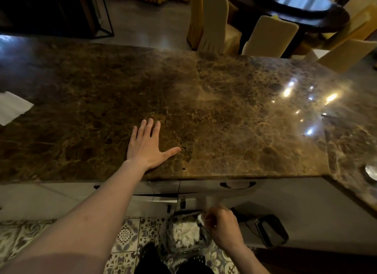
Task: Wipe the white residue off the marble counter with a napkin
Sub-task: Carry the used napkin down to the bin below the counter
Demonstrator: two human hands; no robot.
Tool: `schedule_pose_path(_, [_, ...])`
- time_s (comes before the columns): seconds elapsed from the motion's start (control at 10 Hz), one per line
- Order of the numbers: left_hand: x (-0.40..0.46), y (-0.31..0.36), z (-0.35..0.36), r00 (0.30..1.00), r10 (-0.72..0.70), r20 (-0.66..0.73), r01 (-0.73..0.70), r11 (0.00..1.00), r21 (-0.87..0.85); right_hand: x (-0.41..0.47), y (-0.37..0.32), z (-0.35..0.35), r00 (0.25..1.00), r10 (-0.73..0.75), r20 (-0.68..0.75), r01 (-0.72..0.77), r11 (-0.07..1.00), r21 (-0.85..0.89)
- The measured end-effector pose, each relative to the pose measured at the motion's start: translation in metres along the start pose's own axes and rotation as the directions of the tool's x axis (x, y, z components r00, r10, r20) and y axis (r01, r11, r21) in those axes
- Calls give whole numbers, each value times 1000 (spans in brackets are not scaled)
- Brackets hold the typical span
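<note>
- The left hand (147,145) is lying flat with fingers spread on the marble counter (234,114), fingers pointing away from the person.
- The right hand (222,224) is pinching a crumpled napkin (201,219) below the counter edge, over a bin (184,233) holding white paper wads.
- Another flat napkin (12,107) is lying at the counter's far left.

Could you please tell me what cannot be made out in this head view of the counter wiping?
- Right hand: motion-blurred, gripping something white over the bin; its shape is unclear.
- White residue on the marble counter: glare and dim light hide whether any remains.
- Napkin at far left: cut off by the frame edge.
- Left hand: palm lies flat, hiding the counter beneath.
</note>
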State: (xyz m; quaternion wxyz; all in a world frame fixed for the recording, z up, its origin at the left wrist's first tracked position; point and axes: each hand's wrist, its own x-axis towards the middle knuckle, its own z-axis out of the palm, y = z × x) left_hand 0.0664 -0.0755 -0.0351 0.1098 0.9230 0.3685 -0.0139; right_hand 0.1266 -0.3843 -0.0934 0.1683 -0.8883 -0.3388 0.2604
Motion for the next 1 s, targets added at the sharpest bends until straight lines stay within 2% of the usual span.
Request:
schedule_pose_path(0.1, [1,0,-2,1000,1,22,-1,1000,-1,1,2,8,1000,-6,30,7,999,-34])
schedule_pose_path(0.3, [-1,3,-5,999,11,41,-12,1000,23,0,6,-8,999,-15,-48,13,1000,-23])
schedule_pose_path(0.4, [-2,3,-4,999,11,37,-12,1000,24,0,-1,-41,979,-95,-180,89,995,-41])
schedule_pose_path(0.6, [-1,4,-5,999,4,44,-5,1000,28,28,-33,-129,804,-249,-540,314,949,29])
schedule_pose_path(0.7, [-1,5,-8,998,-8,58,6,1000,31,56,-40,-158,817,-247,-521,279,960,-18])
schedule_pose_path(0.8, [0,7,-11,996,-23,84,20,999,29,84,-39,-166,915,-214,-343,201,977,-75])
schedule_pose_path(0.9, [4,8,-22,988,-35,152,28,999,45,108,-38,-174,967,-120,-227,101,991,-92])
schedule_pose_path(1.0, [10,9,-41,964,-33,263,33,999,5,120,-41,-188,972,-82,-218,64,994,-92])
